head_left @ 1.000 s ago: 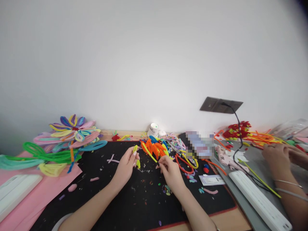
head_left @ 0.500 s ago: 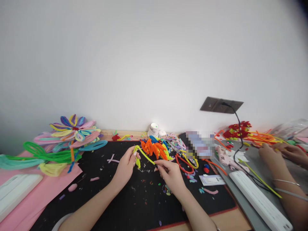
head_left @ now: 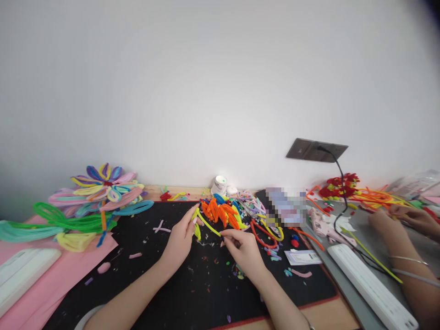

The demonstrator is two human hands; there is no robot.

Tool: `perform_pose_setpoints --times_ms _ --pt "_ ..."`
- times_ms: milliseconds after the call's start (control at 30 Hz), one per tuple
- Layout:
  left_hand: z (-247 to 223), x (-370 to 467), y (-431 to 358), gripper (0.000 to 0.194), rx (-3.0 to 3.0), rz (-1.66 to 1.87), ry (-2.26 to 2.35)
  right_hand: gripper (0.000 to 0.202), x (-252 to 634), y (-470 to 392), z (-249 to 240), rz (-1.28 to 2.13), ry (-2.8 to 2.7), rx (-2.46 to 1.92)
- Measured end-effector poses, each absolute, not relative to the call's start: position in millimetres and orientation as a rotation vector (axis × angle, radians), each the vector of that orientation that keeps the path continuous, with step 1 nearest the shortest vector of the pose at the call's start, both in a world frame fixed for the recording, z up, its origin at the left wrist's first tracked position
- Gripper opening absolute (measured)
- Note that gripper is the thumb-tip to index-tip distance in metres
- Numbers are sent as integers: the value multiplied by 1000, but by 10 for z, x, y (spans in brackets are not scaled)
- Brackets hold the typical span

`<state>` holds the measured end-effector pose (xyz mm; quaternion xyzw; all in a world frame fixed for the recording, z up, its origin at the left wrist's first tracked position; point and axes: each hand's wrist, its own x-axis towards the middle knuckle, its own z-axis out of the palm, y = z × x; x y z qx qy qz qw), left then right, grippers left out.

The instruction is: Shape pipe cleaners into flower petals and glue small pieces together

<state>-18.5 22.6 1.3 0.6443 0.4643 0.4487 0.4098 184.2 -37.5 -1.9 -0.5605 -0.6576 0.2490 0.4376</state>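
Note:
A yellow-green pipe cleaner (head_left: 209, 224) stretches between my two hands above the black mat (head_left: 192, 284). My left hand (head_left: 183, 229) pinches its upper left end, where a bent, looped part (head_left: 197, 233) hangs below the fingers. The other end is pinched between thumb and forefinger of my right hand (head_left: 239, 245), lower and to the right. Something small and dark shows at those right fingertips, too small to name. Just behind the hands lies a bundle of looped orange pipe cleaners (head_left: 220, 213).
On the left, a multicoloured pipe-cleaner flower (head_left: 107, 183) rests near pink paper (head_left: 85, 261). A white cup (head_left: 219, 185) stands by the wall. To the right are a pink glue gun (head_left: 326, 227), a white power strip (head_left: 373, 286), a black cord (head_left: 340, 201) and a co-worker's hands (head_left: 388, 227).
My left hand has shifted slightly, its fingers now further up over the bend of the pipe cleaner. The stretch between my hands looks straighter. My right hand has barely moved.

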Motion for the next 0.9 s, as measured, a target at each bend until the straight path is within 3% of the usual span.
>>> perform_pose_setpoints --times_ms 367,900 --pt "44 -182 201 60 1743 1028 1159 19 1864 -382 26 467 -1558 -1405" --pt "-98 -136 128 44 1907 829 839 17 1849 -379 -18 655 -1481 -1338"
